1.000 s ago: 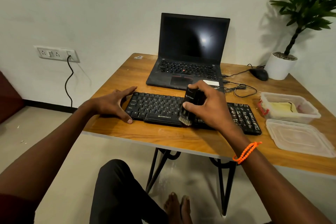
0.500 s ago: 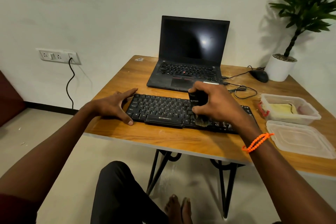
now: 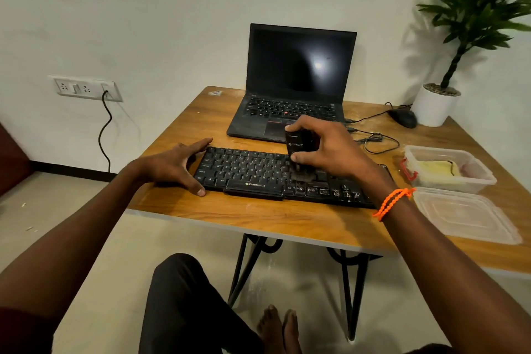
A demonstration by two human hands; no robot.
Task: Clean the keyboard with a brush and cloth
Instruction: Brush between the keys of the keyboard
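Step in hand: brushing the keys, judged from the brush set down on the keyboard; the cloth stage looks not yet begun.
Keyboard (image 3: 253, 174): black, lying flat near the front edge of the wooden table (image 3: 287, 218), in the middle of the frame, just in front of the open laptop (image 3: 290, 86).
Right hand (image 3: 330, 149): fingers and thumb curled round the black brush (image 3: 298, 146), held upright right of centre, its bristle end on the keys and blurred there.
Left hand (image 3: 175, 165): fingers spread, thumb on the table at the keyboard's near left corner, the fingers along its left end, bracing it.
Cloth (image 3: 436, 172): seemingly the yellowish fold inside the clear tub (image 3: 485, 178) at the right of the frame, its lid (image 3: 465, 215) lying beside it.
Doing it well: the person would do best to keep the bristles light and angled into the gaps between rows, sweep one way so that crumbs leave the board, and hold the left brace firm so that the keyboard does not slide.
Risk: pressing hard could catch a keycap; the cable (image 3: 376, 142) behind lies close to the right hand.
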